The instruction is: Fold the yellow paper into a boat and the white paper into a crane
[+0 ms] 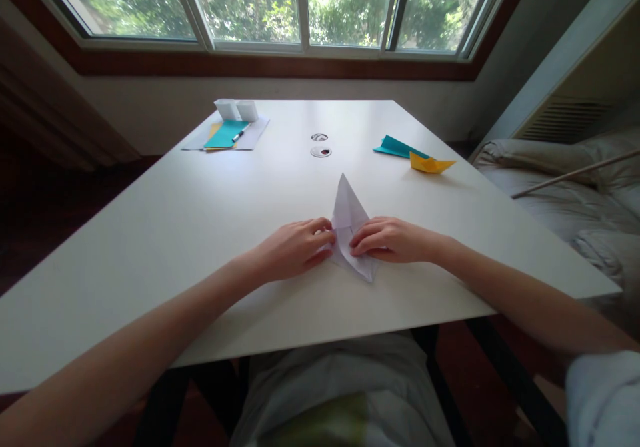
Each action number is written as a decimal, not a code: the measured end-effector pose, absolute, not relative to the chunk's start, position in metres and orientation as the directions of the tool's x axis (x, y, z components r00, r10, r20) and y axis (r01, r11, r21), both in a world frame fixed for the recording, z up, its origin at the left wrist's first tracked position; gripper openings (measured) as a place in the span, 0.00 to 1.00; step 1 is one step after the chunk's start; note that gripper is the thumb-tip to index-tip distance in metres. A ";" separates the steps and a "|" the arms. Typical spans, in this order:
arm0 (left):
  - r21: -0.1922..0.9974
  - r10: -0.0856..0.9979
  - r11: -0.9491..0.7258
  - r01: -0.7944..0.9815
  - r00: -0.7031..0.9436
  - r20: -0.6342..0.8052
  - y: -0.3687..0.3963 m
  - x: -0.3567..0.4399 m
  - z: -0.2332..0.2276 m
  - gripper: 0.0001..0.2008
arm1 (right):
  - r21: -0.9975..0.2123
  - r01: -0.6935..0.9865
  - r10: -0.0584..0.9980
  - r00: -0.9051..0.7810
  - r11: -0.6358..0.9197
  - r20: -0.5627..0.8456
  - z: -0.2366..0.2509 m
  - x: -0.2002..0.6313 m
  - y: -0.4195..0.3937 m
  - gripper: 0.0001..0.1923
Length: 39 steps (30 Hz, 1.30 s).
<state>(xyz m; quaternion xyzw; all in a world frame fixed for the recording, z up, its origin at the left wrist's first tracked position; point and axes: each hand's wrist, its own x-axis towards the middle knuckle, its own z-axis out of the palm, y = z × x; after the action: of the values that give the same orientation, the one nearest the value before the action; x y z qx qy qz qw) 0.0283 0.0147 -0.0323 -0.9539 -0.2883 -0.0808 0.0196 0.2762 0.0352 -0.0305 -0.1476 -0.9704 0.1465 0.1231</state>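
Both hands covered the middle of the folded white paper (pixel 349 224), so the creases beneath them could not be read, and only its far point and near tip showed clear. The left hand (pixel 293 247) pressed on the paper's left edge with fingers curled down onto it; the right hand (pixel 393 239) lay on its right edge, fingers bent and pinching what seemed to be a flap, though the grip was hard to make out. The paper lay flat on the white table (pixel 165 234), just nearer the person than the two round grommets (pixel 320 145) set in the tabletop. Right of the grommets sat one teal folded piece (pixel 395 146) touching one yellow paper boat (pixel 429 164). Left of the grommets lay one white sheet (pixel 253 135) carrying a teal sheet (pixel 224 134) over a yellow one that barely showed, one pen (pixel 241 132), and two small white boxes (pixel 236 109) at its far edge. Beyond the table ran a wide window (pixel 300 7) with green trees outside; bedding (pixel 565 187) at the right edge was cut off by the frame
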 end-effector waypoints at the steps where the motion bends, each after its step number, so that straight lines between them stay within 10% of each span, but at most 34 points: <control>1: 0.000 0.544 -0.834 0.552 0.822 0.169 0.015 0.028 -0.033 0.11 | -0.292 0.251 0.314 -0.930 0.923 0.193 -0.030 0.276 0.034 0.13; 8: -0.012 0.482 -0.868 0.496 0.849 0.215 0.016 0.027 -0.033 0.11 | -0.266 0.259 0.310 -0.936 0.929 0.170 -0.026 0.275 0.031 0.13; 18: 0.094 0.493 -0.870 0.484 0.854 0.168 0.015 0.028 -0.043 0.16 | -0.576 0.305 0.483 -0.856 0.759 0.184 -0.028 0.279 0.038 0.08; 39: 0.131 0.347 -0.934 0.333 0.932 0.102 -0.002 0.037 -0.022 0.22 | -0.372 0.562 0.652 -0.735 0.738 0.184 -0.030 0.275 0.038 0.21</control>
<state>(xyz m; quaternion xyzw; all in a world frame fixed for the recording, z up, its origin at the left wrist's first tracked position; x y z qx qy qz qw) 0.0368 -0.0024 -0.0218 -0.9813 -0.1733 -0.0621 -0.0558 0.2747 0.0378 -0.0295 -0.3301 -0.9197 0.1476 0.1529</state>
